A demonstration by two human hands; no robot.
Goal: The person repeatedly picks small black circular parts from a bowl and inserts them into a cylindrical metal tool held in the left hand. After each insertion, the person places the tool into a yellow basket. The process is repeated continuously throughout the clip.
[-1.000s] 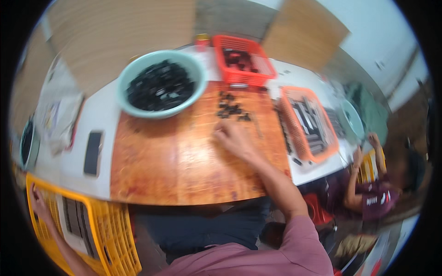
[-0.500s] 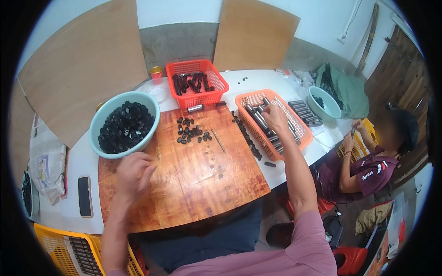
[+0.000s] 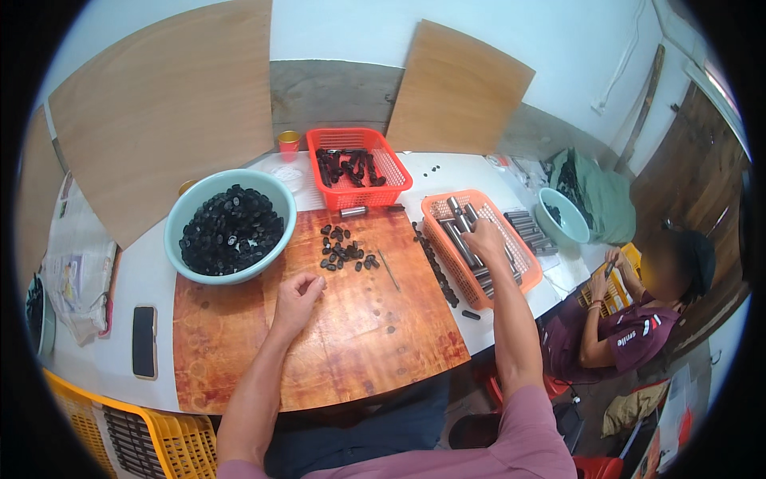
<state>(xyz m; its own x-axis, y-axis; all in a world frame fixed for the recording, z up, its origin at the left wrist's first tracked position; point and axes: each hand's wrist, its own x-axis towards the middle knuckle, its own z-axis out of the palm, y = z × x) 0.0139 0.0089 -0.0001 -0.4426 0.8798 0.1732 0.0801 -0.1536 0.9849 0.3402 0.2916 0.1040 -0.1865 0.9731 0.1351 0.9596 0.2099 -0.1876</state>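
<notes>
My right hand (image 3: 484,241) reaches into an orange plastic basket (image 3: 525,294) of shiny metal tubes (image 3: 457,237), its fingers closed on one of them. Over the wooden board (image 3: 351,343), my left hand (image 3: 298,298) hovers with curled fingers pressed together; what they hold, if anything, is hidden. Just beyond it lies a loose group of small black oval pieces (image 3: 339,254), with a thin metal rod (image 3: 388,270) to their right. A light-blue bowl (image 3: 179,259) heaped with similar black pieces stands to the left of my left hand.
Behind the board, a red basket (image 3: 359,195) holds dark parts, with a metal tube (image 3: 352,211) before it. Black pieces line the orange basket's left side. A phone (image 3: 144,342) lies at left. More tubes (image 3: 531,231) and a smaller bowl (image 3: 576,233) are at right, near a seated person (image 3: 622,335).
My left hand has moved right, away from the bowl's front and over the board nearer the loose black pieces. My right hand stays at the tubes in the orange basket. The view has shifted slightly.
</notes>
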